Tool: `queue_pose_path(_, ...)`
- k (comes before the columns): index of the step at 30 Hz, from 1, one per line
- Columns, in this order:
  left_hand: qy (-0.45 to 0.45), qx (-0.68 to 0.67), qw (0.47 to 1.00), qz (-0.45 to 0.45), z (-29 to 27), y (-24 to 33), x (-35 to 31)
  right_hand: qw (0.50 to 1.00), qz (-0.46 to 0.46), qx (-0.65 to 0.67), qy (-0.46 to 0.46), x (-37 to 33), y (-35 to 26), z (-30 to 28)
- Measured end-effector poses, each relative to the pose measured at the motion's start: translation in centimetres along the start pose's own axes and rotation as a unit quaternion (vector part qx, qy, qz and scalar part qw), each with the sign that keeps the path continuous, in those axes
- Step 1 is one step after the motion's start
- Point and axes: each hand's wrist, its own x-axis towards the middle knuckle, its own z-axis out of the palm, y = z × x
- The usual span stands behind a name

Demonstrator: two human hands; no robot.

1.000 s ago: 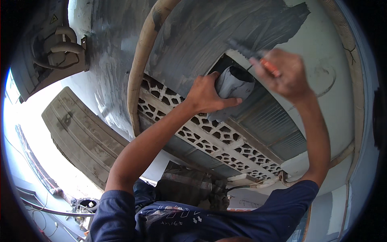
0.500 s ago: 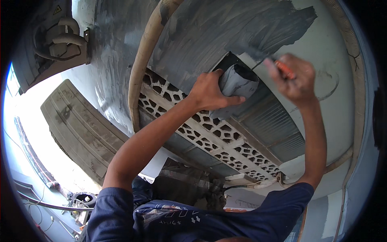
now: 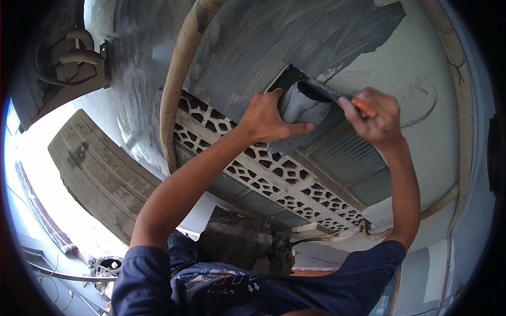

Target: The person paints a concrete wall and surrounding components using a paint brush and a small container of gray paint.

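My left hand (image 3: pixel 268 117) is wrapped round a grey-smeared, open-topped container (image 3: pixel 304 110), tilted with its dark mouth towards the upper right. In my right hand (image 3: pixel 375 117) is a putty knife with an orange handle (image 3: pixel 363 107). Its grey-coated blade (image 3: pixel 322 88) reaches to the container's rim; whether it touches the rim I cannot tell. Above both hands, the wall is covered with streaky dark grey coating (image 3: pixel 263 45), which ends in a ragged edge against pale, uncoated wall (image 3: pixel 390 68).
A beige wrapped pipe (image 3: pixel 176 87) runs down left of my hands, and another pipe (image 3: pixel 457 79) curves along the right. Below the container are a pierced lattice vent (image 3: pixel 284 176) and ribbed glass panes (image 3: pixel 363 174). A dirty ribbed panel (image 3: pixel 103 174) stands at left.
My right hand has moved slightly left and down, bringing the putty knife's blade to the container's mouth. The whole view has shifted a little.
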Motion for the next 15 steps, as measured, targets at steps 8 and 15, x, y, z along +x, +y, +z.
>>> queue_pose_path(8, -0.028, -0.015, 0.999, -0.008, 0.2, -0.2, 0.3, 0.964, -0.079, -0.237, 0.092, -0.3, 3.4, -5.4)
queue_pose_path(15, 0.0, 0.003, 1.0, 0.014, 0.0, -0.3, 0.4, 0.999, -0.046, -0.023, 0.003, -0.7, -1.1, -1.0)
